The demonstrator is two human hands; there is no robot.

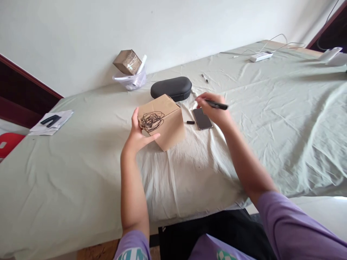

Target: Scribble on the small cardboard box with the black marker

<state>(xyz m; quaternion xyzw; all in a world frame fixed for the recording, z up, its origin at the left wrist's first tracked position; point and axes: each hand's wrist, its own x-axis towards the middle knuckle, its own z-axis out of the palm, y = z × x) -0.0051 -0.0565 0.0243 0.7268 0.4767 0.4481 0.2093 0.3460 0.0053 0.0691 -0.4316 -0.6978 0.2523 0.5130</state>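
Note:
A brown cardboard box (171, 130) sits tilted in front of me, black scribbled loops covering the left part of its upper face. My left hand (139, 134) grips the box's left corner, thumb on the near side and fingers behind. Raised to the right of the box, my right hand (215, 108) is closed around a black marker (217, 104), whose dark end points right. Under that hand lies a smartphone (202, 119) with a dark screen. A black marker cap (190, 122) rests between box and phone.
Behind the box is a black hard case (172, 87). A clear plastic basket (132, 82) holds a smaller cardboard box (127, 62). Farther off lie a pen (205, 78) and a power strip (260, 56). A black stapler-like object (50, 120) rests on papers (58, 127) at left.

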